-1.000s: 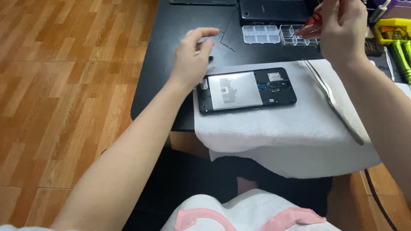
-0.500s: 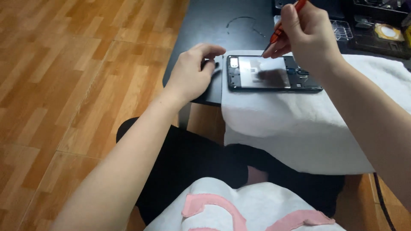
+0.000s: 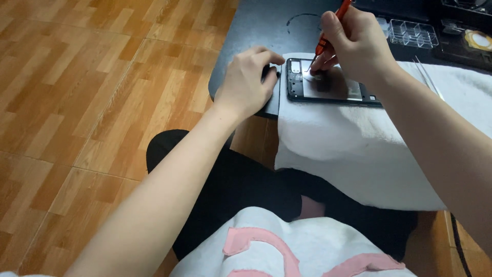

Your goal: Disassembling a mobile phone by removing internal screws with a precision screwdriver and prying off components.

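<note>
Currently, a thin screwdriver with an orange-red handle (image 3: 333, 23) is pinched in the closed fingers of the right hand (image 3: 353, 46), its tip set down near the upper left corner of an opened black smartphone with its back cover removed (image 3: 330, 87). That phone is laid on a white cloth towel (image 3: 359, 149), close to the towel's left edge, over a dark tabletop (image 3: 246, 36). Just left of the phone, the left hand (image 3: 246, 82) is rested with fingers curled, the fingertips touching the phone's left end; nothing is seen held in it. Beyond the phone, a clear plastic compartment box (image 3: 412, 33) is placed, and metal tweezers (image 3: 428, 79) are laid to its right. For clean work, the driver is best kept upright and the phone pressed steady.
</note>
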